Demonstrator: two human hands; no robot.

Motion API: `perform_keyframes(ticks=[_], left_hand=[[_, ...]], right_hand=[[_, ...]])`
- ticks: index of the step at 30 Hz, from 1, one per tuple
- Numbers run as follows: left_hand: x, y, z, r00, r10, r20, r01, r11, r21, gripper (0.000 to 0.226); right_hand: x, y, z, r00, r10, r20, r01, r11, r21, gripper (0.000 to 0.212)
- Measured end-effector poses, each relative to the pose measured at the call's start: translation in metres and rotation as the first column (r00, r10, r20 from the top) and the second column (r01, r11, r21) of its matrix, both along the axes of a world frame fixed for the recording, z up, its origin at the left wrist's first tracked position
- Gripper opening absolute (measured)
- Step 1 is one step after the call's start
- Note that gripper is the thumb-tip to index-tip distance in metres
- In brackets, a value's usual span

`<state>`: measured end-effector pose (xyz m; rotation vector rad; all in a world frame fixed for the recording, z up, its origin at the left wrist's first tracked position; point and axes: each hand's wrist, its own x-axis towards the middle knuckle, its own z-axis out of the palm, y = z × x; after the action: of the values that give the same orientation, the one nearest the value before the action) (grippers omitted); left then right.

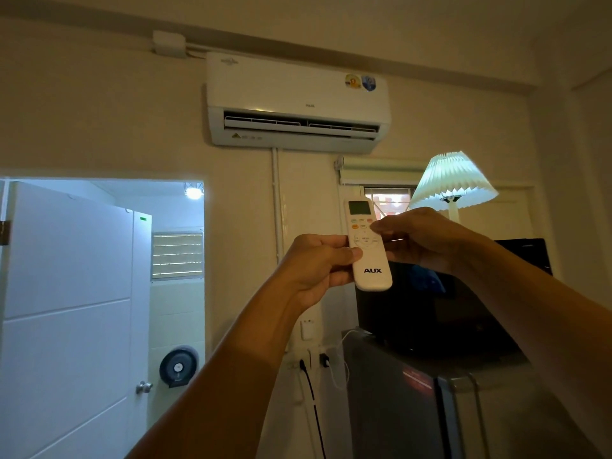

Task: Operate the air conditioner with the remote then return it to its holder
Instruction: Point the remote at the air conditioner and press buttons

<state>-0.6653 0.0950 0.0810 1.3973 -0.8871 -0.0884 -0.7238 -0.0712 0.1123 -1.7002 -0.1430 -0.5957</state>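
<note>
Head camera looks up past two raised bare forearms toward the air conditioner (298,102), a white wall unit mounted high, its louvre flap open along the bottom. Between me and it, the remote (368,246) stands nearly upright in the air, screen end up, tilted a little to the left, with the AUX lettering readable near its lower end. The left hand (314,265) has it: fingers curled round the remote's left edge and back, thumb (349,255) pressed flat across the front just below the round button pad, a closed grip on the body. The right hand (420,238) comes in from the other side, fingers loosely bent and bunched, one fingertip (375,226) touching the button rows just under the screen; whether it is pressing down I cannot tell. Behind the hands a pleated lamp (454,182) glows white, beside a window with its roller blind drawn up. Below sits a dark screen atop a grey fridge (414,402). To the left, a white door (69,309) stands open onto a tiled, brightly lit room.
</note>
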Motion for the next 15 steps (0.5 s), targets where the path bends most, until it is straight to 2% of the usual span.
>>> perform_keyframes(ticks=[7,15], left_hand=[[-0.0035,0.0008,-0.0004,1.000,0.001,-0.010,-0.001,1.000,0.001,0.037],[-0.0058,0.0003,-0.0007,1.000,-0.003,-0.013,0.003,1.000,-0.006,0.040]], right_hand=[[0.0001,-0.0025,-0.0010,1.000,0.009,-0.004,-0.009,1.000,-0.010,0.014],[-0.0053,-0.0008,0.0008,1.000,0.011,-0.009,-0.011,1.000,-0.020,0.023]])
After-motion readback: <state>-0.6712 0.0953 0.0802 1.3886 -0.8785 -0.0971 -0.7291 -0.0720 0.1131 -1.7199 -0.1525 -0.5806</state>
